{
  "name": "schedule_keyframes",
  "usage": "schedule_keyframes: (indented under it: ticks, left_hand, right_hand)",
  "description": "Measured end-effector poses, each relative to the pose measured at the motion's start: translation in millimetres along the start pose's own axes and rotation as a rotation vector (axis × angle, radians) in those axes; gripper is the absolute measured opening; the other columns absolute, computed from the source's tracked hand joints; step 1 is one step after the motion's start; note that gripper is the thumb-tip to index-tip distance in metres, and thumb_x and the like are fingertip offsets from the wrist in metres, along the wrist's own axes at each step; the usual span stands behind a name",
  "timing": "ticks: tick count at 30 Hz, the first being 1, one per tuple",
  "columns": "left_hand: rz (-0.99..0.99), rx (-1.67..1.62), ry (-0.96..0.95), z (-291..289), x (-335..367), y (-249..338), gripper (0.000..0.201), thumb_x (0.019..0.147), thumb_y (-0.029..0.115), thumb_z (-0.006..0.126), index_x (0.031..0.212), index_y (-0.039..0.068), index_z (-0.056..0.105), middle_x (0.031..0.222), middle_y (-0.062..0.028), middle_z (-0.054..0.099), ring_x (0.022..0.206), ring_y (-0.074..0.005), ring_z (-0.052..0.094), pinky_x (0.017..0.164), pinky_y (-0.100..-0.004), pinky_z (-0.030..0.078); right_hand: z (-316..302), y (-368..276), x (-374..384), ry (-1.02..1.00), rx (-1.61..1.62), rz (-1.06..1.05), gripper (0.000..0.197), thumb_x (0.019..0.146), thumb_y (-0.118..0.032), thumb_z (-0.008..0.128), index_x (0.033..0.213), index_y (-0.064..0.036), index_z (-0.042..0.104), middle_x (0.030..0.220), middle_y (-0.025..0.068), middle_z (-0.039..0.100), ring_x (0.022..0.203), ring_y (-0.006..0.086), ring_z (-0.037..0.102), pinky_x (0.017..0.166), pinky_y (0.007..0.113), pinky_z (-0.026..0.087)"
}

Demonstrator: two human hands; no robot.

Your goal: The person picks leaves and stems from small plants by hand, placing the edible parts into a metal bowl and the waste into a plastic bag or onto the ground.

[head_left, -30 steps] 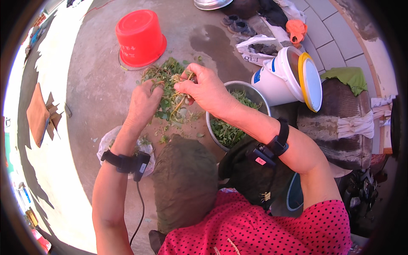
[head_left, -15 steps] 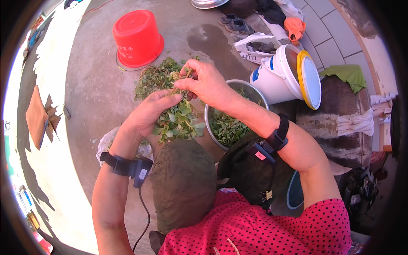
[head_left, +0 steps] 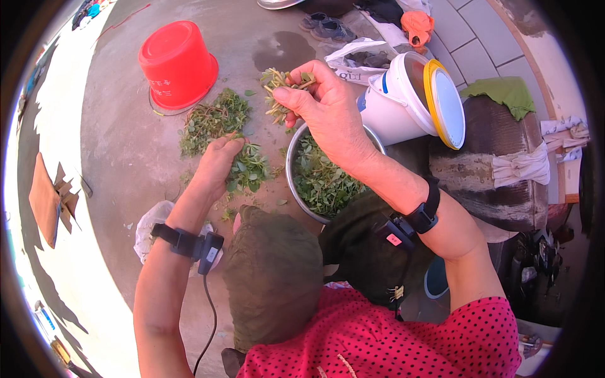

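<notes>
My right hand (head_left: 324, 104) is raised and closed, pinching a small bunch of green sprigs (head_left: 276, 94) between thumb and fingers. My left hand (head_left: 220, 161) is closed on a leafy bunch of greens (head_left: 249, 169), whose round leaves hang toward the bowl. Just beyond that hand a pile of picked greens (head_left: 217, 121) lies on the concrete. Below my right wrist stands a metal bowl (head_left: 292, 179) with small-leaved greens (head_left: 324, 183) inside.
An upside-down red bucket (head_left: 179, 66) stands beyond the pile. Right of the bowl are a white bucket with a yellow-rimmed lid (head_left: 403, 101) and a plastic bag (head_left: 362, 60). Shoes (head_left: 329, 28) lie farther off. A flattened cardboard piece (head_left: 43, 200) is at far left; a crumpled white bag (head_left: 151, 227) sits near my left forearm.
My hands have moved apart. The right one has gone up and right with the small sprigs; the left has drawn back a little with the leafy bunch. The view has shifted slightly.
</notes>
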State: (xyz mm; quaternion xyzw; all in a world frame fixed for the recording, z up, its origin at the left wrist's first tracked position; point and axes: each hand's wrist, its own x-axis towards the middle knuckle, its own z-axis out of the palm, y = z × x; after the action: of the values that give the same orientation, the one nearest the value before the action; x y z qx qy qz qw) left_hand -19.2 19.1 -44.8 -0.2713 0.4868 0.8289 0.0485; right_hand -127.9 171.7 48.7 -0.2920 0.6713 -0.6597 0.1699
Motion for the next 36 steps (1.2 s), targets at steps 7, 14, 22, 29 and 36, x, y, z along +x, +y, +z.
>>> schedule_keyframes:
  ticks: [7,14,22,29,36]
  left_hand:
    - [-0.211,0.06,-0.432,75,51,-38,0.043,0.094,0.023,0.051,0.133,0.004,0.047,0.116,-0.0144,0.06,0.102,-0.0189,0.06,0.084,-0.0356,0.051]
    - [-0.158,-0.299,-0.582,51,35,-2,0.049,0.098,0.04,0.047,0.129,0.002,0.046,0.118,-0.0122,0.056,0.103,-0.0189,0.059,0.085,-0.0353,0.052]
    - [-0.022,0.355,-0.114,-46,-53,-18,0.025,0.089,0.009,0.059,0.112,-0.001,0.063,0.091,-0.0048,0.067,0.074,-0.0077,0.059,0.063,-0.0218,0.048]
    - [-0.023,1.391,-0.14,-178,-121,-55,0.031,0.081,0.008,0.065,0.111,-0.001,0.065,0.103,-0.0114,0.067,0.087,-0.015,0.064,0.077,-0.0287,0.051]
    - [0.443,1.14,0.446,-169,93,-24,0.04,0.085,0.023,0.064,0.115,-0.003,0.061,0.108,-0.0201,0.066,0.1,-0.0268,0.065,0.085,-0.0342,0.049]
  right_hand:
    - [-35,7,-4,0.0,0.045,0.202,0.021,0.089,-0.015,0.064,0.102,-0.0002,0.055,0.08,0.0048,0.061,0.067,0.0094,0.059,0.061,0.024,0.049]
    - [-47,16,-18,-0.087,0.082,0.332,0.019,0.09,-0.007,0.058,0.107,-0.0002,0.056,0.092,0.0043,0.062,0.084,0.011,0.06,0.076,0.026,0.05]
    - [-1,9,-52,-0.528,-0.411,0.224,0.041,0.082,-0.015,0.067,0.116,0.0031,0.055,0.11,0.017,0.063,0.097,0.0239,0.064,0.081,0.034,0.05]
    - [-15,3,-50,-0.607,-0.671,0.118,0.031,0.081,-0.016,0.066,0.106,0.0008,0.06,0.094,0.0147,0.062,0.083,0.0275,0.062,0.07,0.035,0.049]
    - [-25,15,-47,-0.61,-0.658,0.05,0.028,0.083,-0.015,0.062,0.104,0.0024,0.06,0.101,0.0179,0.061,0.092,0.0367,0.06,0.078,0.043,0.048]
